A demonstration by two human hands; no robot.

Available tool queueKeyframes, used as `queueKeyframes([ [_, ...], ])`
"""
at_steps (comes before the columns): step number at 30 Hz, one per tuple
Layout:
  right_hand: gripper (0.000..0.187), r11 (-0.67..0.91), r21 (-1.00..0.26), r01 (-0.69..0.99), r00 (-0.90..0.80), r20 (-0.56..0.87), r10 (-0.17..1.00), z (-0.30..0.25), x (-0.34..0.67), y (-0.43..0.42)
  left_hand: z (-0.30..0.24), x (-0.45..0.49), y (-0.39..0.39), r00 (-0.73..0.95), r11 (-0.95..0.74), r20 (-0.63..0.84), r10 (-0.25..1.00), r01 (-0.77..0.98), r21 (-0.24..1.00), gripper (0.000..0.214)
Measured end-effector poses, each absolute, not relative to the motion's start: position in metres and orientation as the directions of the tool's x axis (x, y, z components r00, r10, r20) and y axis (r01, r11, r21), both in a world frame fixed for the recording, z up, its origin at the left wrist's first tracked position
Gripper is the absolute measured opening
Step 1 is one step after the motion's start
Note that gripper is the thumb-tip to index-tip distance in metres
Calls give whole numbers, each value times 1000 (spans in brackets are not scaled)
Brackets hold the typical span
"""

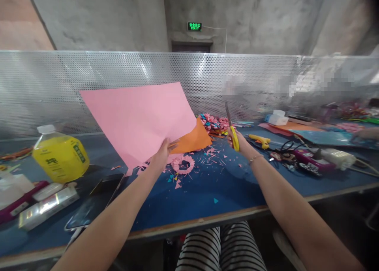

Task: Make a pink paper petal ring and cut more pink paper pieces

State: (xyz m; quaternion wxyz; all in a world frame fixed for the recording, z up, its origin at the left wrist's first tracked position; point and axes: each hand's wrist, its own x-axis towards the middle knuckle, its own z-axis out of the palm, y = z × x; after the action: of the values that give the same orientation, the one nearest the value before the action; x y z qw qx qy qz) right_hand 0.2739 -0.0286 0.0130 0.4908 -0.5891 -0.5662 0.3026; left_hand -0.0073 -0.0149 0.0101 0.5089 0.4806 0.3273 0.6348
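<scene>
A large pink sheet of paper (139,117) is raised above the table, gripped at its lower right by my left hand (164,151). Beside that hand an orange sheet of paper (192,140) shows partly behind the pink one; whether the hand also touches it I cannot tell. My right hand (237,140) is closed around scissors (233,134) with yellow handles, blades pointing up and apart from the paper. Below the sheets lies a fringed pink paper ring (182,165) among small scraps. A pile of pink and blue cut paper (213,123) sits behind, between the hands.
On the left stand a bottle of yellow liquid (62,154), a phone (94,200) and a silver box (49,207). A yellow glue gun (259,141), a purple power strip (314,160) and colored sheets (319,136) lie right. A perforated metal screen (118,69) borders the blue table (189,204).
</scene>
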Motion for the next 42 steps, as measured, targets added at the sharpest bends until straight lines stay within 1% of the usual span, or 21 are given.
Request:
queueKeyframes([
  [1,42,150,-969,195,92,170,981,14,267,-30,12,-7,-17,-24,-270,279,960,-347,898,17],
  [2,43,142,-989,49,-13,141,990,15,261,-33,14,-6,-18,-30,-269,278,960,-363,892,16],
  [4,44,87,-992,-87,-186,102,977,14,250,-38,17,-4,-21,-50,-261,263,963,-388,884,14],
  [5,44,54,-993,-100,-250,78,965,13,246,-40,18,-4,-21,-61,-258,255,965,-395,882,14],
  [7,43,6,-998,-69,-327,29,945,9,241,-43,20,-3,-23,-72,-258,250,965,-400,879,14],
  [12,44,-64,-998,-3,-410,-58,910,2,231,-44,21,-2,-25,-78,-285,278,957,-399,871,10],
  [17,50,-81,-996,-35,-396,-60,916,1,218,-45,19,2,-28,-26,-273,286,958,-393,878,12],
  [20,52,-66,-993,-103,-357,-25,934,3,210,-46,15,4,-29,20,-255,282,959,-373,892,16],
  [24,52,-32,-985,-172,-307,22,951,6,202,-47,8,6,-28,64,-198,234,970,-349,916,20],
  [29,51,-54,-981,-188,-267,-2,964,5,201,-45,2,8,-28,129,-138,187,974,-316,939,23],
  [33,50,-51,-982,-184,-257,-2,967,4,202,-44,4,8,-31,125,-105,149,981,-308,946,24],
  [40,53,9,-987,-163,-232,47,972,3,204,-42,5,7,-30,188,-103,151,970,-246,964,30],
  [42,52,40,-986,-160,-210,74,975,2,204,-41,5,7,-29,182,-102,149,972,-246,964,30],
])
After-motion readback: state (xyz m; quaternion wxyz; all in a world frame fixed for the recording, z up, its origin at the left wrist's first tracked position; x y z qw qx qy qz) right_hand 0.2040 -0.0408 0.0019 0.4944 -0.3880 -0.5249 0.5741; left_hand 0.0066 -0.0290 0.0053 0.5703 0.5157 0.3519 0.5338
